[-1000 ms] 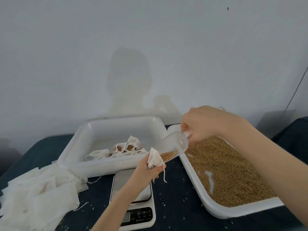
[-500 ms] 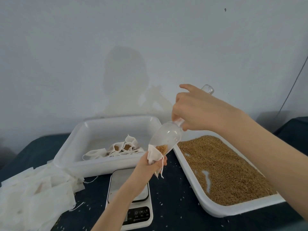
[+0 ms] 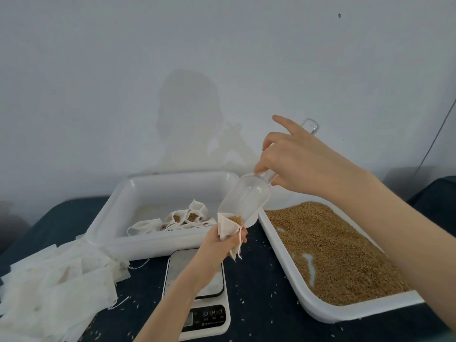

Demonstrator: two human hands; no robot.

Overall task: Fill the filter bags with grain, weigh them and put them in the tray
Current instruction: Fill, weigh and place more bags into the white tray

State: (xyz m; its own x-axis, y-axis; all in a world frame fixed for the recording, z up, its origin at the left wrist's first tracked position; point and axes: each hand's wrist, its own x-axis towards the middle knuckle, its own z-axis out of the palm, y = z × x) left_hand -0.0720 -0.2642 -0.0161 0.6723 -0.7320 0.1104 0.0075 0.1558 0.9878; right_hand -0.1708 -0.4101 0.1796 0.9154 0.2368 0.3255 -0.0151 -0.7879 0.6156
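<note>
My left hand [image 3: 223, 239] grips a white filter bag [image 3: 228, 227] by its body, mouth up, above the far edge of the scale [image 3: 197, 290]. My right hand [image 3: 296, 164] holds the handle of a clear plastic scoop [image 3: 243, 197], tilted steeply with its lip in the bag's mouth. A little brown grain [image 3: 237, 219] lies at the scoop's lip. The grain tray [image 3: 318, 311] stands on the right, its floor showing through in spots. At the back left, the white tray [image 3: 118, 211] holds several filled bags [image 3: 182, 218].
A heap of empty filter bags [image 3: 54, 287] lies at the left on the dark blue cloth [image 3: 261, 287]. Loose grains are scattered around the scale. A pale wall rises right behind the trays.
My right hand has lifted the scoop's handle, tipping the scoop from nearly level to steep. Most of the grain has slid out of it into the bag. My left hand has stayed in place.
</note>
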